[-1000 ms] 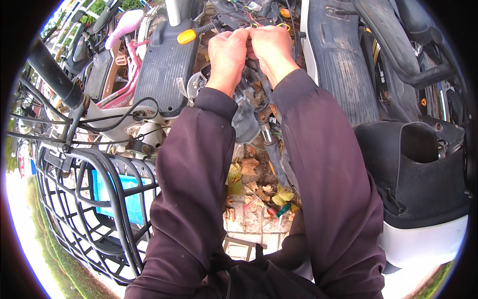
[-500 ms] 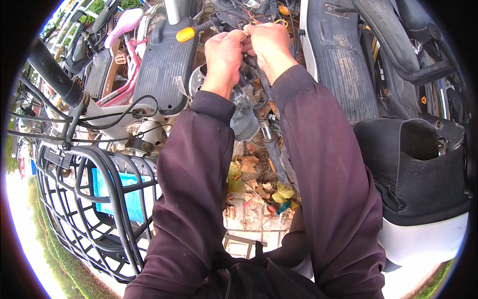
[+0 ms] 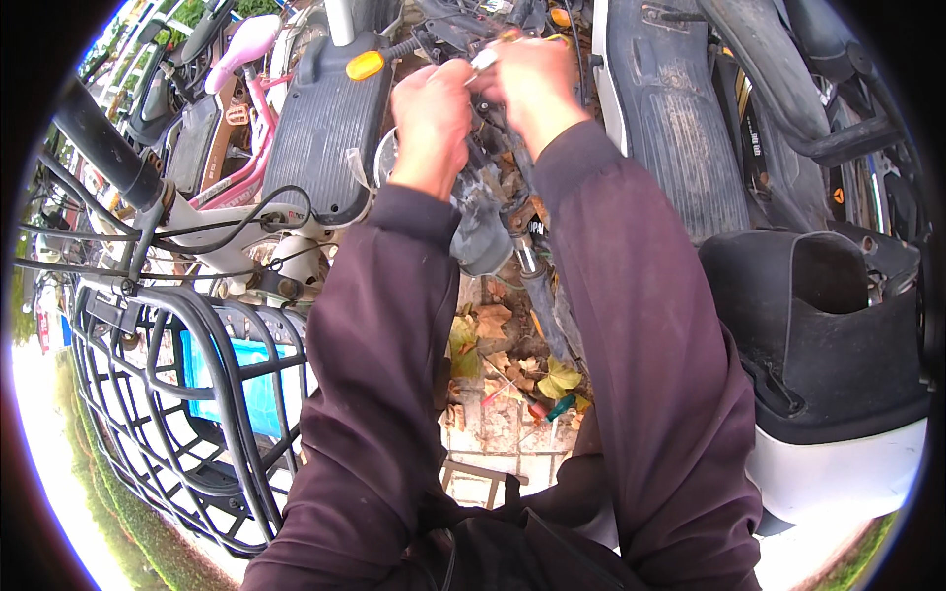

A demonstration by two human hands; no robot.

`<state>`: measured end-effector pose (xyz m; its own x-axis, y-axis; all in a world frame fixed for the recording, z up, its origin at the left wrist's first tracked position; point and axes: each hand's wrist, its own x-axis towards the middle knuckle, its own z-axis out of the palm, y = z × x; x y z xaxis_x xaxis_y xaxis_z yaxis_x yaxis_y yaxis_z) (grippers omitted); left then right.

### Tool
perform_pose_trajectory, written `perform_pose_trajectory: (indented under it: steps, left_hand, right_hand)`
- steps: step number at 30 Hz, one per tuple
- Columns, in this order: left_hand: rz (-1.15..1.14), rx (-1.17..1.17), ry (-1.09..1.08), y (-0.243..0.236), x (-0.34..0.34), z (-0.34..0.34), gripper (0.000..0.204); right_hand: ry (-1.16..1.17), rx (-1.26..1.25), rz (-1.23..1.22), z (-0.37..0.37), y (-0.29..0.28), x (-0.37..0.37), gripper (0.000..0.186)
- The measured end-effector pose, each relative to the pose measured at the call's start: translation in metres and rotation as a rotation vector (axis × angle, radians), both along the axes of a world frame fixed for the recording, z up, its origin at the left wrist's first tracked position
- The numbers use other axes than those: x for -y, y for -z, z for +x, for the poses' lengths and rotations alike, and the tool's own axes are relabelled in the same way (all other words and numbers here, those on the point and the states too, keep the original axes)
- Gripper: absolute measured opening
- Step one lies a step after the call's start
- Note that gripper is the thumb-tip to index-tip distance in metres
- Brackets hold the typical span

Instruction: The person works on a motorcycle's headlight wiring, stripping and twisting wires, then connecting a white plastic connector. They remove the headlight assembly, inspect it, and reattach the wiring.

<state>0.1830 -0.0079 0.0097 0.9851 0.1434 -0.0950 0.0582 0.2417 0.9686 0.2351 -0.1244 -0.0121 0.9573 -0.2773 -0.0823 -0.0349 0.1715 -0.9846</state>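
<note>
At the top middle, both my hands meet over the exposed dark parts and wiring of a scooter. My left hand is closed, its thumb and fingers pinched at one end of a small whitish piece. My right hand, smeared by motion, is closed at the other end of it. The piece is blurred, so its kind does not show. A bit of yellow wire shows just beyond my right hand. Below the hands lie a grey, dirty plastic cover and a metal shock absorber.
Tools with red and green handles lie on the paving among dry leaves. A black wire basket holding something blue stands at left. Scooter footboards flank my arms; a black-and-white scooter front is at right.
My hands have shifted slightly apart, and the whitish piece between them shows more. My right hand has become blurred with motion. Everything around looks the same.
</note>
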Motion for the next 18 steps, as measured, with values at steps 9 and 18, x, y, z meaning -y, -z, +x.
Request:
perform_pose_trajectory:
  steps: [9, 18]
  left_hand:
    - [-0.192, 0.105, 0.001, 0.008, -0.008, -0.028, 0.011]
    - [-0.158, 0.179, -0.143, 0.009, -0.035, -0.074, 0.020]
  right_hand:
    - [-0.179, -0.095, 0.156, -0.013, -0.008, 0.001, 0.021]
    - [-0.231, -0.181, 0.182, -0.019, -0.011, 0.010, 0.030]
